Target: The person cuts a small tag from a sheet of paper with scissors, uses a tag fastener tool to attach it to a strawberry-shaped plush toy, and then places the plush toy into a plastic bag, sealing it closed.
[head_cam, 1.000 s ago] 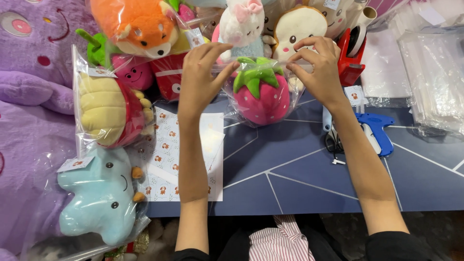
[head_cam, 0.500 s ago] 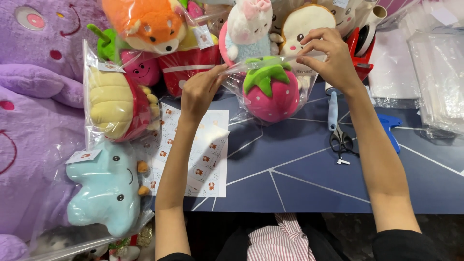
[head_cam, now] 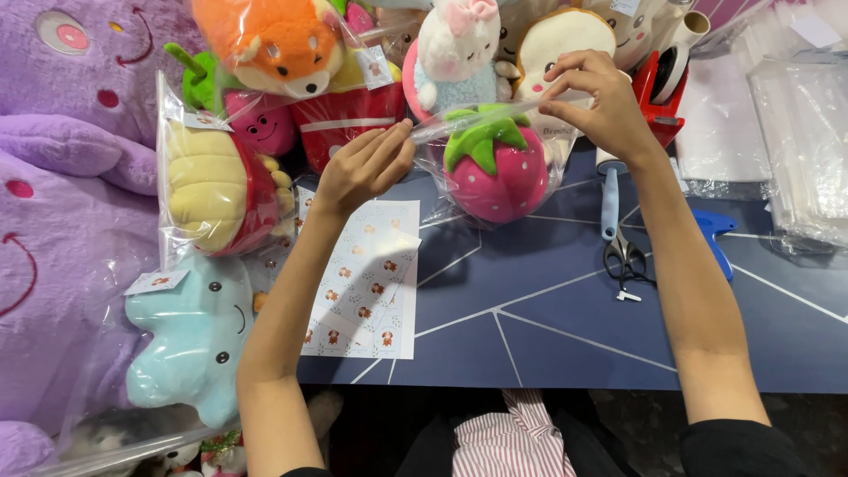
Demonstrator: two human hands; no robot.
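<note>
Left hand (head_cam: 362, 168): fingers pinched on the clear bag's (head_cam: 530, 181) top edge.
Right hand (head_cam: 596, 102): fingers pinched on the same edge.
Bag: holds strawberry plush (head_cam: 496, 168), near the bench's (head_cam: 618, 327) far edge.

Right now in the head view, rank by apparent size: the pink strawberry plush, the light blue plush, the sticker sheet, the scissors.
1. Light blue plush
2. Sticker sheet, close to the blue plush, so that order is unsure
3. Strawberry plush, bagged, held by the left hand and right hand
4. Scissors
</note>
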